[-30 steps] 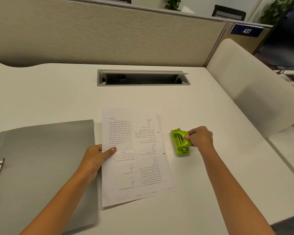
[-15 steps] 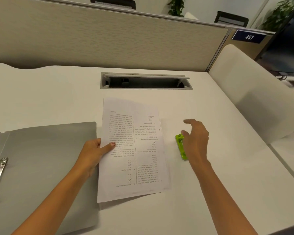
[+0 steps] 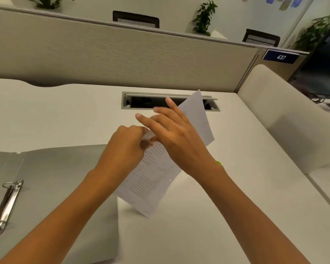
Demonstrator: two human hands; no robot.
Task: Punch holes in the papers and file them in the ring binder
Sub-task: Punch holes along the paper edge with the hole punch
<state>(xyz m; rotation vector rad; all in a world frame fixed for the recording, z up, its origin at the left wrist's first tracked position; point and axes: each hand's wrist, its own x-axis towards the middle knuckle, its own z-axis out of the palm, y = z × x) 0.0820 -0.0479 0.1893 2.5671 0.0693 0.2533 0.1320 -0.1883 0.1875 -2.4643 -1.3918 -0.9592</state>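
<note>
The open ring binder [image 3: 51,189] lies nearest, low on the left of the white surface [image 3: 227,216], its metal ring mechanism [image 3: 6,204] running near-to-far by the left edge of view. Just right of it, the printed papers [image 3: 156,176] are lifted off the surface and tilted, long axis running from near-left up to far-right, one corner dipping toward the surface. The left hand [image 3: 122,149] is closed on their upper left edge in a pinch; the right hand [image 3: 175,138] rests over the sheets with fingers spread wide, gripping nothing that can be made out. The left hand is the nearer to the binder, so carrying the papers leftward looks its job. Only a sliver of the green hole punch [image 3: 219,163] peeks past the right wrist. Beyond lie a cable tray slot [image 3: 141,101], the beige partition [image 3: 122,58], chairs and potted plants.
</note>
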